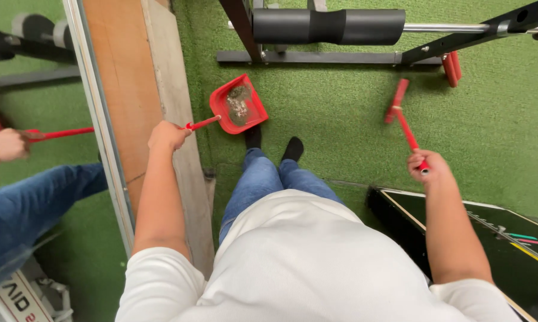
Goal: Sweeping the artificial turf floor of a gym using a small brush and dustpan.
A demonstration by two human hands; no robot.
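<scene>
Down on the green artificial-turf floor, the red plastic dustpan sits tilted just ahead of the person's two black-socked feet, and its tray holds a small heap of grey-brown dust and debris (mostly gathered toward the middle and back of the pan). The left hand is clenched around the end of the dustpan's thin red handle, which runs from the fist to the pan's near corner. The right hand is wrapped around the grip of a red long-handled brush, whose head rests on the turf well to the right of the dustpan, near the black metal base of a gym rack. Above it a steel barbell with a thick black foam pad crosses the top of the view. Along the left runs a tall mirror in a silver frame, beside a wooden board; it reflects the arm and the red handle. A black platform with coloured markings lies at the lower right.
</scene>
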